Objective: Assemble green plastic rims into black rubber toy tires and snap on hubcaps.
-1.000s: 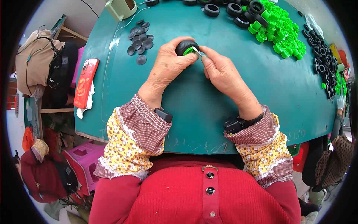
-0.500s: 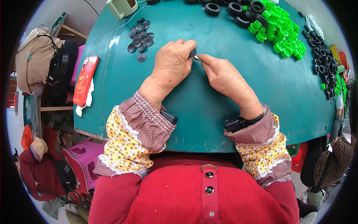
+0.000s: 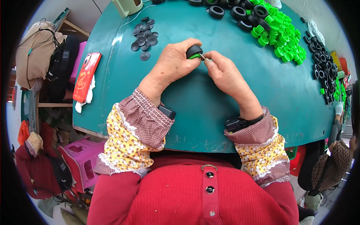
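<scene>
My left hand point(image 3: 171, 62) is closed around a small black toy tyre point(image 3: 194, 50), and a green wheel hub point(image 3: 194, 56) shows at the tyre's lower edge. From the right, my right hand point(image 3: 226, 72) pinches a thin metal tool point(image 3: 203, 57), whose tip touches the edge of the tyre and hub. Its handle is hidden in my fingers, so I cannot make out its kind. Left of my hands lie several black domed discs point(image 3: 141, 40) in a loose group.
Green wheel hubs point(image 3: 285, 37) are heaped at the far right, with black tyres point(image 3: 216, 12) beside them. More black tyres point(image 3: 325, 63) lie along the right edge. A red phone point(image 3: 87, 77) rests on the left of the green table point(image 3: 202, 120). A co-worker's gloved hand point(image 3: 339, 108) shows at far right.
My left hand has turned the tyre, so its tread and the green hub now show. The metal tool stays against it in my right hand. The view has shifted slightly.
</scene>
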### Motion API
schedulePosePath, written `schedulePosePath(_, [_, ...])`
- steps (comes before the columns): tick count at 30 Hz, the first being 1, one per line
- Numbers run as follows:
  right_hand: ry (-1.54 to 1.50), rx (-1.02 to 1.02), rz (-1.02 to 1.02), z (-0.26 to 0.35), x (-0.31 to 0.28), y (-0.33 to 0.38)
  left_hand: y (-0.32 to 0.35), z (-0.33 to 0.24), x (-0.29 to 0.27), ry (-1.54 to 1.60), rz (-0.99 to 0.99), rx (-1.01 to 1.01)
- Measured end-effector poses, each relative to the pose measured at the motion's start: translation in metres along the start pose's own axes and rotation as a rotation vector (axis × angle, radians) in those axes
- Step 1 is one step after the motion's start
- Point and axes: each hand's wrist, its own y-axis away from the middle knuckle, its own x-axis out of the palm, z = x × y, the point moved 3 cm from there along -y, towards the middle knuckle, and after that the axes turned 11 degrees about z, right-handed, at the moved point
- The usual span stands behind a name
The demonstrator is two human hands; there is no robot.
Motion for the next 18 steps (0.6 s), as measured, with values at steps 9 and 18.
schedulePosePath(9, [-0.488, 0.238, 0.031, -0.004, -0.003, -0.002, 0.003, -0.008, 0.001, -0.002, 0.031, 0.136])
schedulePosePath(18, [-0.096, -0.042, -0.273, 0.007, 0.008, 0.004, -0.002, -0.006, 0.005, 0.022, -0.007, 0.142])
